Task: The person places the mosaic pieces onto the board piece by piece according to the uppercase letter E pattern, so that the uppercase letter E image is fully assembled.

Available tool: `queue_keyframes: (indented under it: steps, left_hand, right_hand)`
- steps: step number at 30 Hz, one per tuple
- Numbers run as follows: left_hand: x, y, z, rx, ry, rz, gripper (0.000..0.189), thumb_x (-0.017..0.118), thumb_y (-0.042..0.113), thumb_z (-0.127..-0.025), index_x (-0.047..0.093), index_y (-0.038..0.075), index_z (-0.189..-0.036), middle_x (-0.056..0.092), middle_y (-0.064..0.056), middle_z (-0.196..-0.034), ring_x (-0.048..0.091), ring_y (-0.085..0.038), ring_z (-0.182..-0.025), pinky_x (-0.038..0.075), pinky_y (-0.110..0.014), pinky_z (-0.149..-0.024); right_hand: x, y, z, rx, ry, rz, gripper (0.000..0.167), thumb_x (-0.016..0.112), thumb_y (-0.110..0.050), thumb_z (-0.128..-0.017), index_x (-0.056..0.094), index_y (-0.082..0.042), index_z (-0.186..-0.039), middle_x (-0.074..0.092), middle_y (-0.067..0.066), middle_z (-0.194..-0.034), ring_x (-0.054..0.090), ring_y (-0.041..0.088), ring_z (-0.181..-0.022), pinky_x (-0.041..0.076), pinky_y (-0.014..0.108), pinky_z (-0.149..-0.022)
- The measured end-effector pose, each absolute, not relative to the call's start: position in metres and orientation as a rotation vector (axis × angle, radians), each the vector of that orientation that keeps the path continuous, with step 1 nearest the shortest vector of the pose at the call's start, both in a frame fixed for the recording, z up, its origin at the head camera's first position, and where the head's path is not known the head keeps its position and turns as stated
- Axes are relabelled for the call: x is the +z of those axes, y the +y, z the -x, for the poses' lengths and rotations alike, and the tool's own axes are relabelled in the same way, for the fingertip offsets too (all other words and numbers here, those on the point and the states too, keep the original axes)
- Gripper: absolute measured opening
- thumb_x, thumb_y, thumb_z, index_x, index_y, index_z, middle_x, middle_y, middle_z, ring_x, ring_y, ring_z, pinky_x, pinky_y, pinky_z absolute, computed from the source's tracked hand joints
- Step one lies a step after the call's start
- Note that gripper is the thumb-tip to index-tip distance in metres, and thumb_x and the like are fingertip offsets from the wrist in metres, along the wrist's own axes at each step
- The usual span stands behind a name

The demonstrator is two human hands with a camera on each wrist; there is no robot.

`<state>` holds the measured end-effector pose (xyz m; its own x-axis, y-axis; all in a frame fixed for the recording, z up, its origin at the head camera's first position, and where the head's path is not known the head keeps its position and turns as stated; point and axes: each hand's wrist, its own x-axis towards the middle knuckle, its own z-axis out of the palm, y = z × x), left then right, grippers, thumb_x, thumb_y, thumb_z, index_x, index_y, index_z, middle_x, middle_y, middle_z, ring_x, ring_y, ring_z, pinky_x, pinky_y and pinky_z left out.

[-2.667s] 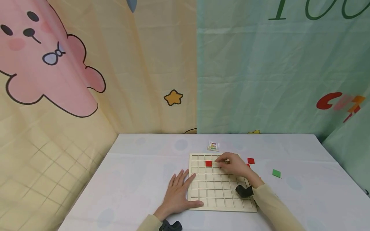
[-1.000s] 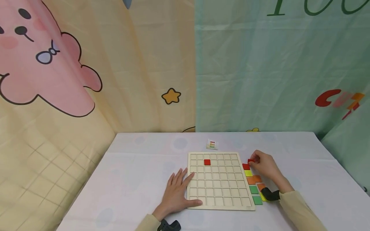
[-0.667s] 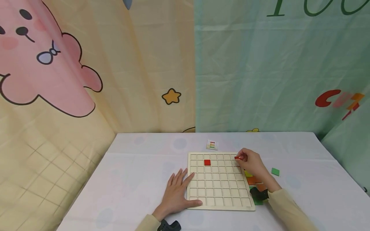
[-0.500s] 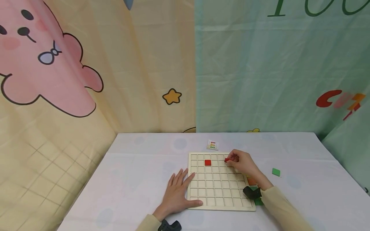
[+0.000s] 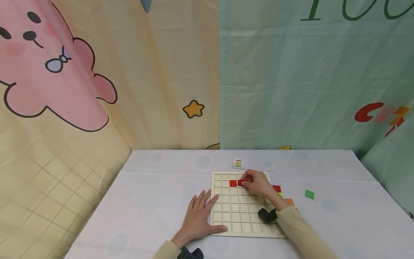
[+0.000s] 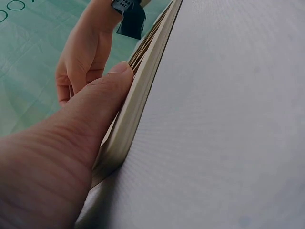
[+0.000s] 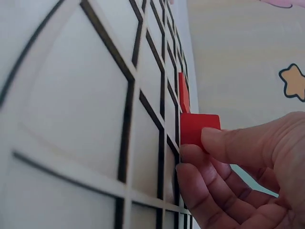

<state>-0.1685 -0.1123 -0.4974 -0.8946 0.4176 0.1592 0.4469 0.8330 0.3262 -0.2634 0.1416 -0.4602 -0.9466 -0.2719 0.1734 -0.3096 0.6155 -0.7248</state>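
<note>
A pale wooden grid board (image 5: 236, 208) lies on the table. My left hand (image 5: 198, 219) rests with spread, straight fingers on its left edge; in the left wrist view the thumb (image 6: 102, 93) lies over the board's rim (image 6: 136, 102). Between thumb and fingers my right hand (image 5: 258, 183) pinches a red square tile (image 7: 198, 128), tilted up at the grid in the right wrist view. In the head view it is just right of another red tile (image 5: 233, 183), which sits in a cell of the second row from the top.
Right of the board, partly behind my right arm, lie a red tile (image 5: 276, 189), a bit of yellow and orange tiles (image 5: 289, 202). A green tile (image 5: 309, 194) lies farther right. Behind the board is a small card (image 5: 238, 163) with a coloured grid pattern.
My right hand took a red tile from the board's right side and carried it left across the grid to beside the seated red tile. The left hand has stayed on the board.
</note>
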Motion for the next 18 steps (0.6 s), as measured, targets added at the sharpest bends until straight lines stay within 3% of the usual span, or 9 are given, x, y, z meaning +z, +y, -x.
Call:
queue_keyframes:
  steps: [11, 18]
  left_hand:
    - [-0.4971, -0.1121, 0.1684, -0.548, -2.91, 0.689, 0.099, 0.054, 0.08, -0.07, 0.038, 0.019, -0.147, 0.025, -0.009, -0.154, 0.015, -0.029, -0.141, 0.011, -0.051, -0.111]
    - [-0.4968, -0.1119, 0.1684, -0.534, -2.918, 0.687, 0.1, 0.054, 0.08, -0.071, 0.038, 0.019, -0.147, 0.025, -0.009, -0.154, 0.015, -0.029, -0.141, 0.011, -0.05, -0.111]
  right_hand:
    - [-0.4622, 0.1409, 0.2641, 1.119, -2.856, -0.447, 0.015, 0.076, -0.001, -0.077, 0.069, -0.008, -0.088, 0.055, 0.001, -0.083, 0.047, 0.016, -0.069, 0.044, 0.03, -0.062]
    - [-0.4633, 0.1411, 0.2628, 1.034, -2.883, -0.454, 0.014, 0.076, -0.005, -0.079, 0.075, -0.007, -0.092, 0.053, 0.001, -0.083, 0.044, 0.016, -0.067, 0.041, 0.029, -0.059]
